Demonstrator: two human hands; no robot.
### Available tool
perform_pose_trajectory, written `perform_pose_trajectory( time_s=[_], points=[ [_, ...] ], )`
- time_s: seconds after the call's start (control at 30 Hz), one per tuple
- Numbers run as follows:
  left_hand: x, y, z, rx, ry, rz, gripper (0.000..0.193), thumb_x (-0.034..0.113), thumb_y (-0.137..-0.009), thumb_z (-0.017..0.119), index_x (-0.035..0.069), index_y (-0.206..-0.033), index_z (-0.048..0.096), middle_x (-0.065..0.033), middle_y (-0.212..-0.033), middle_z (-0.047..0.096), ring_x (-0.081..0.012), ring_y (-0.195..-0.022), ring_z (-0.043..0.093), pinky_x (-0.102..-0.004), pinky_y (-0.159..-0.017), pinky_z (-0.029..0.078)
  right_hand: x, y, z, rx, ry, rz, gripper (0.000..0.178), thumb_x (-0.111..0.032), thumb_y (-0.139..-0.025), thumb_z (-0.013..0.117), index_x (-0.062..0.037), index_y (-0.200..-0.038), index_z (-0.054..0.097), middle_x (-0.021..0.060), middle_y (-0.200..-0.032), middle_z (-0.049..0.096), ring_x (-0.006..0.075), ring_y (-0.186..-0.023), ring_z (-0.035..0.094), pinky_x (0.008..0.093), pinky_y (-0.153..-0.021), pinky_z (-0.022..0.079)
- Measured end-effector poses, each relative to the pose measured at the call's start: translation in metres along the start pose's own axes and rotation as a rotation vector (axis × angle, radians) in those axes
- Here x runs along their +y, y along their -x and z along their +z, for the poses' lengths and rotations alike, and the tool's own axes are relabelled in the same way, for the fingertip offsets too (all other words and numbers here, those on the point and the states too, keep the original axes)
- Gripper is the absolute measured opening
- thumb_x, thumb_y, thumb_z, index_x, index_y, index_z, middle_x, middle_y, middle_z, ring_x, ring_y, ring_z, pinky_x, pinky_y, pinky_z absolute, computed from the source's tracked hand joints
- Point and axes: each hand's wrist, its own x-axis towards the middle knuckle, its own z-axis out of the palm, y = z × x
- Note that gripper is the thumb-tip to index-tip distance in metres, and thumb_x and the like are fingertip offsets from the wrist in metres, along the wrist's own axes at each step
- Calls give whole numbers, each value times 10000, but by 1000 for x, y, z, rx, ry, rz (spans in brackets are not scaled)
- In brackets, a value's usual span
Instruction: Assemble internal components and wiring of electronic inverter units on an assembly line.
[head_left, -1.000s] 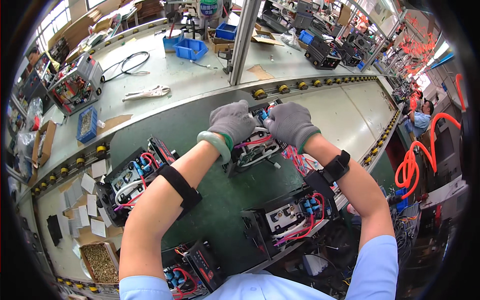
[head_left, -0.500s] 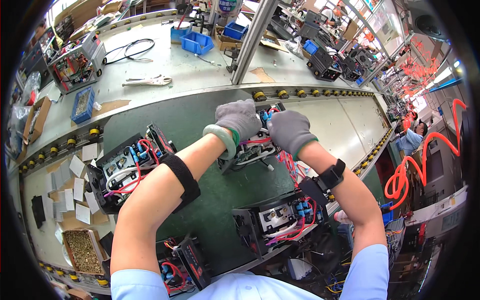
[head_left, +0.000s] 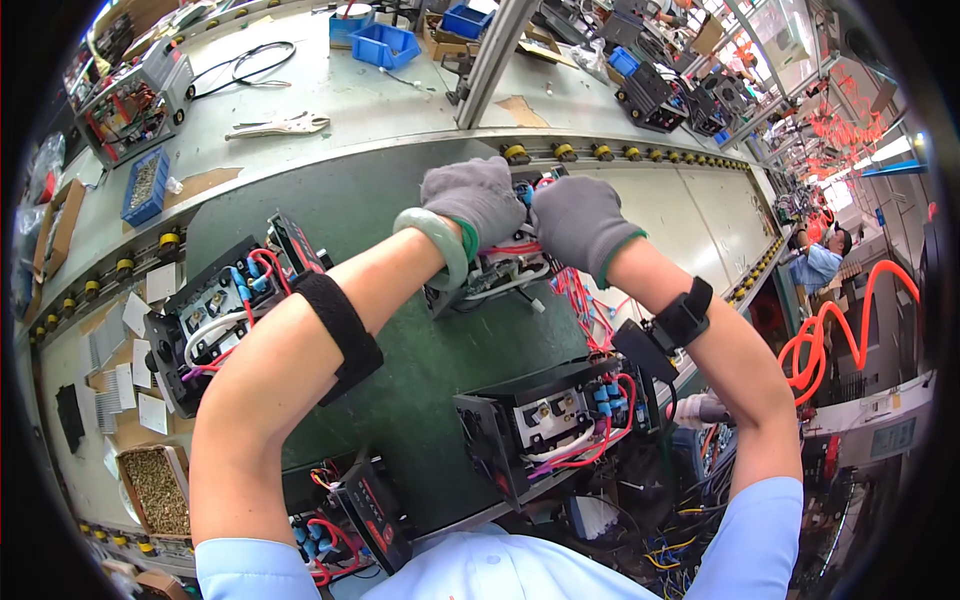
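Both my hands wear grey gloves and meet over an open electrical unit (head_left: 488, 283) at the far middle of the green work surface (head_left: 405, 400). My left hand (head_left: 474, 202) is closed at the unit's far left part. Close beside it, my right hand (head_left: 586, 226) is also closed, knuckles up. Blue wire connectors (head_left: 524, 190) show in the narrow gap between them. The fingertips are hidden, so what each hand grips cannot be made out. White and purple-ended wires run along the unit's near side, and a small white plug (head_left: 537, 305) hangs there.
Similar units stand at the left (head_left: 222, 310), the near right (head_left: 550, 425) and the near left (head_left: 350, 515). A box of small metal parts (head_left: 155, 490) sits at lower left. Beyond the roller rail lie locking pliers (head_left: 280, 125) and a blue bin (head_left: 385, 46). A red coiled hose (head_left: 862, 330) hangs right.
The surroundings have shifted slightly up and left in view. Both closed hands stay at the same unit, and my right forearm and elbow are angled further outward.
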Motion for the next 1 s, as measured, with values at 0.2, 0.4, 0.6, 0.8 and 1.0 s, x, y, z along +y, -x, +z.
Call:
perform_pose_trajectory(
  time_s=[0.2,0.4,0.6,0.8,1.0],
  points=[
    [3,0,1,32,-10,17,444,415,-920,513,63,-1181,584,-177,-1249,628,-330,-1198,599,-436,-1000,468,3,1,-4,-27,-7,-18,216,-170,-853,603,-99,-972,769,134,-965,746,301,-913,729,475,-723,580],
    [2,16,-5,120,68,-17,481,451,-963,472,93,-1272,561,-196,-1310,604,-350,-1238,568,-443,-1050,420,-8,7,-12,2,-65,-4,238,-188,-884,576,-84,-990,763,137,-1025,739,296,-963,715,438,-771,569],
    [13,153,-100,133,402,416,458,312,-972,575,25,-1329,566,-133,-1291,626,-207,-1187,567,-324,-1038,427,80,80,59,312,-1050,3,396,-343,-973,470,-4,-1048,662,185,-873,688,335,-768,651,412,-734,524],
    [-49,372,-137,192,431,304,294,87,-877,599,-19,-1150,622,-105,-1030,637,-178,-952,602,-322,-863,470,85,266,30,406,-1704,262,264,-246,-994,536,-30,-1033,683,-16,-728,602,30,-582,504,187,-505,360],
    [-166,518,-8,411,696,-276,399,-57,-847,581,30,-1237,591,-50,-1084,631,-155,-1032,607,-299,-910,495,10,333,91,13,-1757,64,221,-164,-919,588,2,-1006,705,40,-797,674,79,-682,608,239,-614,494]
  ],
)
